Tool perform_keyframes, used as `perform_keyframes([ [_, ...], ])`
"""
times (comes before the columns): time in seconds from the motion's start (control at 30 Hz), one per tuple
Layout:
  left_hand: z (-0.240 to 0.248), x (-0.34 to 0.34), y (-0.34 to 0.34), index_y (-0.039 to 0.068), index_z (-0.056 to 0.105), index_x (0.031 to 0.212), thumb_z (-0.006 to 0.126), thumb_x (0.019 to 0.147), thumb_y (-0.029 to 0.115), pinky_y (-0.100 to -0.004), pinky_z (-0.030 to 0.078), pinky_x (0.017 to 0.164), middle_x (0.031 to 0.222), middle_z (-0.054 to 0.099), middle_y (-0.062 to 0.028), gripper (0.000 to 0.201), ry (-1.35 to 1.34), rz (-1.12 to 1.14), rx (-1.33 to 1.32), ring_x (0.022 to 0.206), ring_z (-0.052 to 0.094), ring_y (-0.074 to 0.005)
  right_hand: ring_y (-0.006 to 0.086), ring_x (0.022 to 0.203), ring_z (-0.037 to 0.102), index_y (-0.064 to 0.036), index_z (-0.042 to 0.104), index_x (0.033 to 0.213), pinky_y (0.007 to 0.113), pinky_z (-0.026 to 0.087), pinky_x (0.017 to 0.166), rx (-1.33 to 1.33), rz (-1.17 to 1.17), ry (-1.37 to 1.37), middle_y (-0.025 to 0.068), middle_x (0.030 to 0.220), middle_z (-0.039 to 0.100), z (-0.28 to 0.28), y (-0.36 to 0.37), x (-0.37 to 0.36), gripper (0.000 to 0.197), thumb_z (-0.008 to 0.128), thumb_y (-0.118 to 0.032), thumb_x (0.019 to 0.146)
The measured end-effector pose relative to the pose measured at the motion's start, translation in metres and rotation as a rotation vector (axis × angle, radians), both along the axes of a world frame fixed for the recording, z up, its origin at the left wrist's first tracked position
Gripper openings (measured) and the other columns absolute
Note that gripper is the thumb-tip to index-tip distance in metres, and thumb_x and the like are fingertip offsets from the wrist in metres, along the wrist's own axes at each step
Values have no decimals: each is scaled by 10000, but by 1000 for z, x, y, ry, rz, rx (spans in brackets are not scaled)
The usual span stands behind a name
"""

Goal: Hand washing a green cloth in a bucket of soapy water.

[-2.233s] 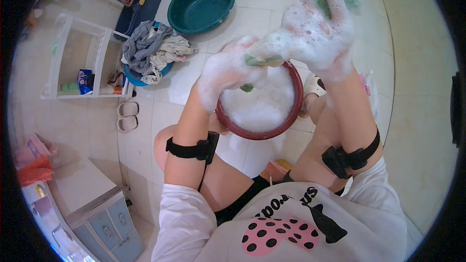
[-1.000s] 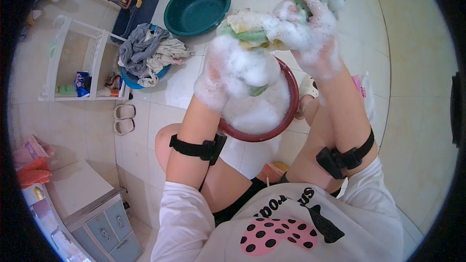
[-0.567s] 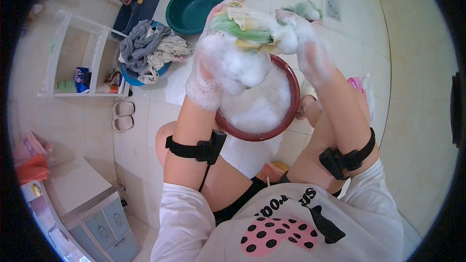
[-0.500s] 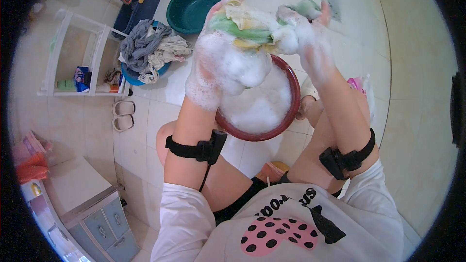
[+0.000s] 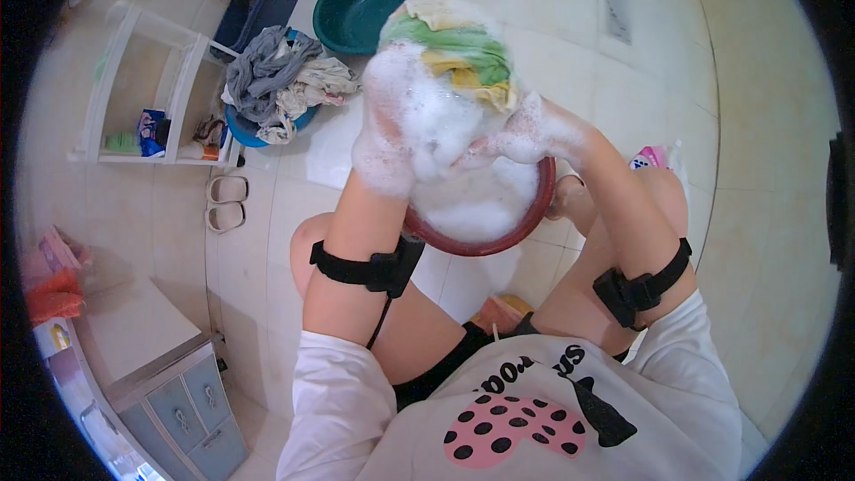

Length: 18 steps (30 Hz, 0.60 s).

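Observation:
My left hand (image 5: pixel 385 111), thick with suds, is closed on a bunched wet cloth (image 5: pixel 481 55). Green, yellow and cream folds of the cloth show through the foam. It is held up over the far side of a dark red basin (image 5: pixel 499 243) full of white suds (image 5: pixel 481 200). My right hand (image 5: pixel 517 135), also foamy, reaches in from the right against the lower side of the lathered bundle. Foam hides most of its fingers, so its grip does not show.
A green basin (image 5: pixel 331 13) stands beyond the bundle. Grey and pale clothes (image 5: pixel 267 76) heap over a blue basin (image 5: pixel 240 129) at left, by a white shelf (image 5: pixel 183 93). Pale slippers (image 5: pixel 227 203) lie below it. A drawer cabinet (image 5: pixel 178 410) stands lower left; a pink-and-white package (image 5: pixel 652 158) lies right.
My right hand has come in leftward and down from the far right, to the lower side of the bundle. The cloth, stretched between both hands before, is now gathered at my left hand.

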<state>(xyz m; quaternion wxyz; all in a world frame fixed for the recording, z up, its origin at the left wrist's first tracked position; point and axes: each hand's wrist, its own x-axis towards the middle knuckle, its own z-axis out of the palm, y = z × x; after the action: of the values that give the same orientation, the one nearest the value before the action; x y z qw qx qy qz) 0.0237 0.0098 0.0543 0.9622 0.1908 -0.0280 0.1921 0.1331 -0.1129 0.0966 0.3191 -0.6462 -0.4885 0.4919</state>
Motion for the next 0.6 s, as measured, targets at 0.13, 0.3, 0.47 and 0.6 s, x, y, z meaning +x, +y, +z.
perform_keyframes([
  [0.13, -26, 1, -2, 46, 439, 1131, 425, 823, 217, -358, 396, 851, 1051, 515, -102, 353, 37, -43, -86, 944, 496, -234, 197, 926, 496, -44, 535, 1046, 275, 386, 865, 155, 55, 27, 90, 1003, 562, -39, 3, 1, 477, 707, -155, 616],
  [0.3, -29, 2, -9, 35, 436, 1133, 456, 807, 179, -333, 403, 837, 1047, 516, -98, 357, 98, -11, -99, 941, 499, -219, 172, 869, 501, -51, 545, 1044, 279, 431, 799, 104, -54, 84, 75, 993, 561, -51, 5, -2, 428, 652, -43, 630],
  [0.47, -20, 5, -14, 24, 432, 1135, 487, 791, 140, -308, 411, 823, 1042, 516, -95, 368, 163, 6, -48, 937, 503, -205, 152, 839, 505, -19, 552, 999, 276, 442, 768, 67, -73, 239, 75, 970, 559, -61, 1, 3, 297, 569, -7, 703],
  [0.6, 7, 16, -13, 15, 429, 1137, 513, 778, 109, -288, 417, 811, 1038, 517, -92, 380, 248, 57, 102, 935, 505, -193, 142, 799, 510, -8, 543, 976, 278, 450, 740, -35, -152, 350, 78, 941, 560, -53, 0, 10, 226, 529, -61, 757],
])
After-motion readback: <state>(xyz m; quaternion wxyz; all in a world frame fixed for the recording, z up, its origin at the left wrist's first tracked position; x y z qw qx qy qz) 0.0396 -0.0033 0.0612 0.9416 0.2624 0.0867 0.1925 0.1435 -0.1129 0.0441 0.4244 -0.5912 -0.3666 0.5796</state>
